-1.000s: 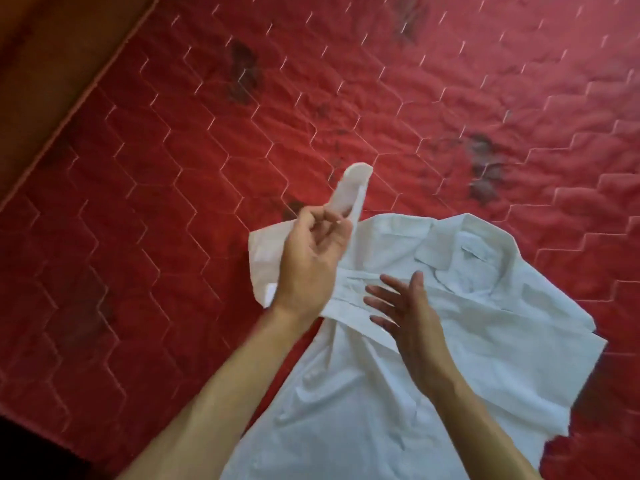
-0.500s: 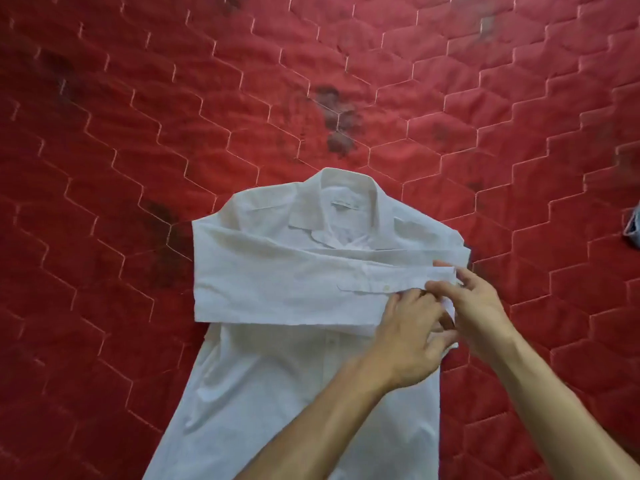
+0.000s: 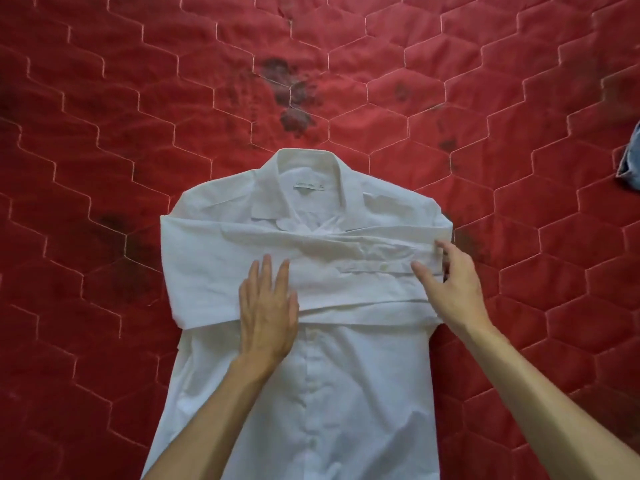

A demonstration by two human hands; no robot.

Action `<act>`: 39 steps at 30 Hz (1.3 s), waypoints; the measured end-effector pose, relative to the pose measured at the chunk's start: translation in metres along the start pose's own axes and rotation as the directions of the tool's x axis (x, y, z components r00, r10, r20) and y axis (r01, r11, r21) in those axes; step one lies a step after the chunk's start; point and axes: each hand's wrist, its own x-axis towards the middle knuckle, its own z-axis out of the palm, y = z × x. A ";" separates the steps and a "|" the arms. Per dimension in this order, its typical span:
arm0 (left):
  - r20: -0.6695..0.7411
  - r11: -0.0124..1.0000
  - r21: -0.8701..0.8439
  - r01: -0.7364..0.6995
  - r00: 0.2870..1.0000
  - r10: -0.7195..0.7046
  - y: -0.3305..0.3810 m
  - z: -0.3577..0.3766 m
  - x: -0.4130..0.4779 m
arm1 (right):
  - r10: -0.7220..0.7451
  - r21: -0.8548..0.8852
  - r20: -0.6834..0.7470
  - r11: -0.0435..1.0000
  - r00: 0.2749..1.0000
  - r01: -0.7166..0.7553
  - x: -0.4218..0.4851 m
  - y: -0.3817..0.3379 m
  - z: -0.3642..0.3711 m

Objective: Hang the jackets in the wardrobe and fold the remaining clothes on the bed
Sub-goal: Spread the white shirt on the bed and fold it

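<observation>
A white button-up shirt (image 3: 363, 393) lies face up on the red quilted bed (image 3: 104, 133), collar toward the far side. Both sleeves are folded across its chest in a flat band. My left hand (image 3: 266, 313) rests palm down on the lower edge of that band, fingers straight and together. My right hand (image 3: 453, 285) is at the band's right end, thumb on top of the cuff and fingers curled around the fabric's edge. The shirt's lower part runs out of view at the bottom.
A bit of blue denim cloth (image 3: 632, 161) pokes in at the right edge of the bed. Dark stains mark the red cover beyond the collar. Open bed surface lies on the left, right and far side of the shirt.
The sleeve that my left hand held up was laid across the chest. My left hand let go of the cuff and moved left to press flat; the view centred on the shirt.
</observation>
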 end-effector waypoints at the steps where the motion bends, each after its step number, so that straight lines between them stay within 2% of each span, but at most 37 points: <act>1: 0.021 0.999 0.030 0.029 0.999 -0.030 -0.013 0.002 -0.004 | -0.040 -0.066 -0.011 0.997 0.999 0.039 -0.006 0.004 0.006; 2: 0.039 0.998 0.055 0.045 0.998 -0.047 -0.025 0.004 -0.009 | -0.045 -0.106 -0.025 0.993 0.999 0.042 -0.013 0.007 0.010; 5: 0.047 0.991 0.123 0.047 0.998 -0.053 -0.058 0.005 -0.034 | 0.061 -0.153 -0.012 0.986 0.998 -0.063 -0.045 0.017 0.022; 8: 0.077 0.988 0.152 0.028 0.996 -0.040 -0.082 0.002 -0.069 | 0.067 -0.238 0.033 0.970 0.997 -0.057 -0.087 0.034 0.035; 12: 0.109 0.990 0.137 0.033 0.993 -0.049 -0.108 -0.004 -0.122 | 0.249 -0.155 0.069 0.959 0.966 -0.237 -0.145 0.049 0.042; 14: 0.117 0.982 0.088 0.170 0.977 -0.180 -0.118 -0.010 -0.148 | 0.378 -0.088 0.138 0.925 0.916 -0.369 -0.176 0.059 0.044; 17: 0.127 0.872 0.016 0.490 0.864 -0.488 -0.137 -0.018 -0.184 | 0.433 -0.111 0.246 0.901 0.867 -0.419 -0.217 0.083 0.045; 19: 0.166 0.790 0.025 0.612 0.777 -0.607 -0.155 -0.021 -0.208 | 0.444 -0.086 0.327 0.893 0.834 -0.442 -0.242 0.101 0.044; 22: 0.246 0.733 0.019 0.680 0.707 -0.663 -0.183 -0.022 -0.239 | 0.494 -0.116 0.415 0.862 0.764 -0.494 -0.277 0.121 0.043; 24: 0.355 0.732 0.013 0.681 0.681 -0.640 -0.197 -0.023 -0.254 | 0.547 -0.147 0.432 0.827 0.717 -0.542 -0.296 0.133 0.041; 27: 0.522 0.686 -0.127 0.716 0.636 -0.568 -0.206 -0.033 -0.268 | 0.562 -0.102 0.469 0.800 0.681 -0.591 -0.313 0.139 0.037; 30: 0.635 0.566 -0.198 0.800 0.544 -0.548 -0.207 -0.046 -0.270 | 0.519 0.039 0.499 0.787 0.694 -0.616 -0.314 0.120 0.028; 33: 0.634 0.413 -0.308 0.857 0.508 -0.583 -0.206 -0.063 -0.253 | 0.467 0.076 0.418 0.837 0.779 -0.542 -0.297 0.090 0.014; 36: 0.634 0.316 -0.484 0.816 0.576 -0.515 -0.192 -0.092 -0.218 | 0.393 0.173 0.302 0.873 0.868 -0.456 -0.272 0.057 -0.004; 39: 0.643 0.245 -0.632 0.735 0.674 -0.365 -0.177 -0.128 -0.170 | 0.328 0.293 0.239 0.873 0.914 -0.390 -0.235 0.025 -0.021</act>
